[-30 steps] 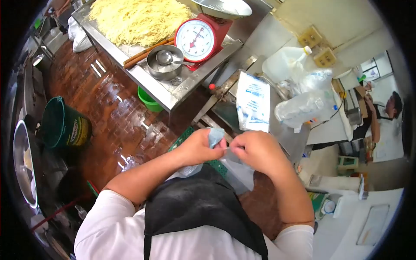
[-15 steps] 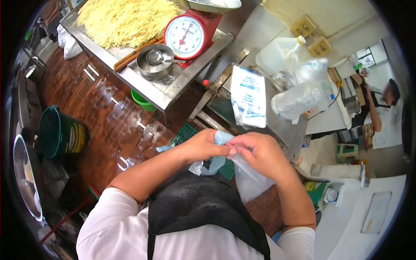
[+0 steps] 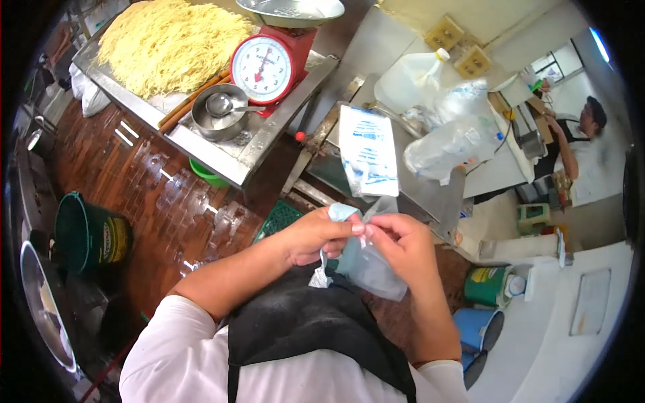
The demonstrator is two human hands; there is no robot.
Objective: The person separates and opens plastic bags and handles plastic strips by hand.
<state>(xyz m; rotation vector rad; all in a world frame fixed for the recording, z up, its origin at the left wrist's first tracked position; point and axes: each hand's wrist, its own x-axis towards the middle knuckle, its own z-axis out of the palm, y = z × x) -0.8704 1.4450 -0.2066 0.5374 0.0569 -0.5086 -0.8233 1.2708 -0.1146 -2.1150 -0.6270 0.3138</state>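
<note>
While the curled left hand [image 3: 319, 236] is clasping a crumpled pale-blue sheet [image 3: 341, 212], the right hand [image 3: 406, 250] is pinching a thin translucent plastic bag [image 3: 373, 274], ideally gently.

Bright indoors overall — glowing light strip [image 3: 600, 47] at upper right. White glints on brick floor [image 3: 151, 215] and near edge of steel table [image 3: 218, 164]; left side darker. Heavy fisheye bend, black corners — distant person [image 3: 568, 156] soft.

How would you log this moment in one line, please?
left hand: holding light-blue plastic | right hand: pinching translucent bag | red scale: beside noodles
</note>
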